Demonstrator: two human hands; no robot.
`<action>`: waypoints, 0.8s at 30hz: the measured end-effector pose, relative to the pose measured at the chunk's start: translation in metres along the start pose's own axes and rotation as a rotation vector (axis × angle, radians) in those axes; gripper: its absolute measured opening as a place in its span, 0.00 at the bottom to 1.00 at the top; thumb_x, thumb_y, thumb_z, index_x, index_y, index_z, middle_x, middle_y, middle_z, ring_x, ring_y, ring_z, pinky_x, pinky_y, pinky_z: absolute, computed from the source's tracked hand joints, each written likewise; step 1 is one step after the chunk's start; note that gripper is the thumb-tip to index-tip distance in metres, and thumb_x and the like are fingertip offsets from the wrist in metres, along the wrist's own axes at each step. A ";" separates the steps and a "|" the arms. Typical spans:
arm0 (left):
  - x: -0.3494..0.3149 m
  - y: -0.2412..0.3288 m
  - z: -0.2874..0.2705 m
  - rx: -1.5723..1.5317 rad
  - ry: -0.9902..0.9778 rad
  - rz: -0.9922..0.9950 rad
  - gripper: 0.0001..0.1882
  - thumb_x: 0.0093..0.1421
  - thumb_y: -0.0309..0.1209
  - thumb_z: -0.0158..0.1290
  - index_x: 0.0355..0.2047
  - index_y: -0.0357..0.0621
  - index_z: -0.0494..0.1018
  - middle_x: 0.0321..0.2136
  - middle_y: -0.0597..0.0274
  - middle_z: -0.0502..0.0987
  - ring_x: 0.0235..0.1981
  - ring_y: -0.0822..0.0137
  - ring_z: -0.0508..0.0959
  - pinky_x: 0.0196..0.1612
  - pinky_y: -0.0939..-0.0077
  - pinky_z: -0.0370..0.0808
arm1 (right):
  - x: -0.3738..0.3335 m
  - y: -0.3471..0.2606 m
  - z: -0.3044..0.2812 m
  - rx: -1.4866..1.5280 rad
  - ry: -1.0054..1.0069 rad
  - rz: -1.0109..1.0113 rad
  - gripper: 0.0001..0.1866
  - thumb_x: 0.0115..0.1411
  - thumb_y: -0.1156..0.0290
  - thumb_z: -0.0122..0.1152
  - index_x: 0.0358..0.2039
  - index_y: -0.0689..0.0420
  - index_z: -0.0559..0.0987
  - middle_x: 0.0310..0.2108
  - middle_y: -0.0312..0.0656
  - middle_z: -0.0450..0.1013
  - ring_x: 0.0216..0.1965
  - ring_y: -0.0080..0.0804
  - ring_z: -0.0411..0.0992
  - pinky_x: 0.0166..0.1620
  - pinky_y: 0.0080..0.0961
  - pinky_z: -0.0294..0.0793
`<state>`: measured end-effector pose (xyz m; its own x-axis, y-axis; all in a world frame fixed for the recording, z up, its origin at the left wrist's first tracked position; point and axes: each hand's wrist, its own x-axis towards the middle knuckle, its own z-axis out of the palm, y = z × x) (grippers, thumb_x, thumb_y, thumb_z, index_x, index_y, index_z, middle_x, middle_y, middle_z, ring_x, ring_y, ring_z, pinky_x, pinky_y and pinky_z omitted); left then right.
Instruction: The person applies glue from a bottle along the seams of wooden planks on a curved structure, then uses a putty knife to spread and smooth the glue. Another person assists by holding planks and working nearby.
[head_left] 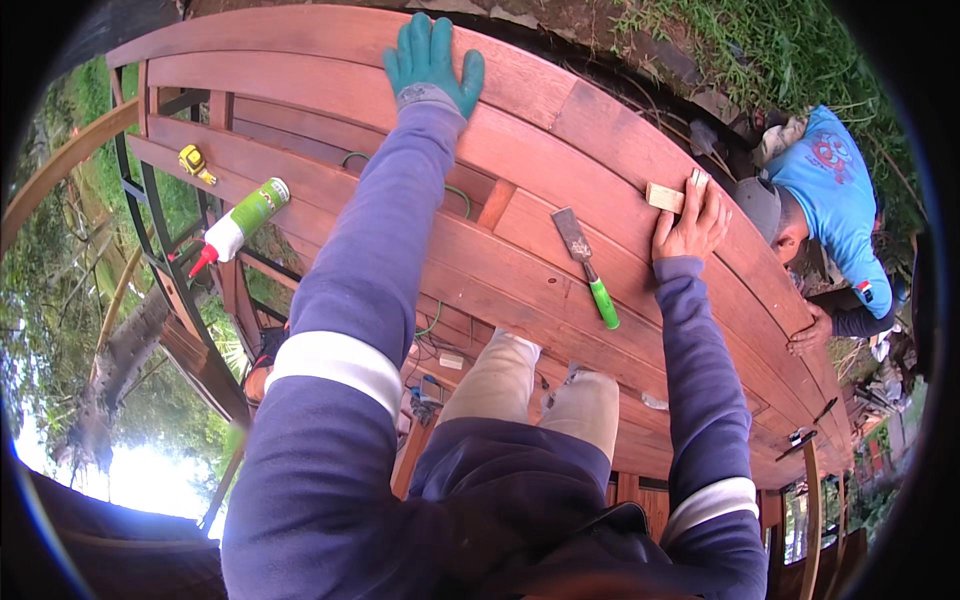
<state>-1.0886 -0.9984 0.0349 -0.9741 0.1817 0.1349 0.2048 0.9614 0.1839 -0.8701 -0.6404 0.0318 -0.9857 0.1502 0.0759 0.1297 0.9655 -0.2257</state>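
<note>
My left hand [432,68], in a green glove, lies flat with its fingers stretched out on the far reddish-brown wooden planks [330,85]. Bare, my right hand [695,222] rests on the planks farther right, its thumb and fingers closed around a small pale wooden block [664,197]. Between my arms, a scraper [574,240] with a broad, stained metal blade and a green handle lies on a plank. Left of my left forearm lies a green and white glue bottle [245,215] with a red nozzle. A yellow tape measure [196,163] sits beyond it.
At the right, a co-worker in a blue shirt [825,165] bends beside the planks, one hand [812,330] at their edge. Gaps open between the boards near my legs, with a thin green cable [432,318] running there. A dark metal frame [150,210] stands at the left.
</note>
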 end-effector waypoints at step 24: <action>0.008 -0.003 0.019 0.102 0.033 0.052 0.34 0.64 0.50 0.51 0.65 0.46 0.63 0.65 0.43 0.62 0.67 0.45 0.60 0.65 0.42 0.55 | 0.004 0.002 0.004 -0.007 -0.042 0.003 0.39 0.54 0.54 0.60 0.68 0.43 0.67 0.69 0.50 0.56 0.69 0.53 0.53 0.71 0.60 0.44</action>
<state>-1.0990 -0.9954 0.0168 -0.9584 0.2264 0.1737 0.2422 0.9673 0.0756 -0.8741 -0.6389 0.0279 -0.9890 0.1439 0.0343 0.1330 0.9665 -0.2194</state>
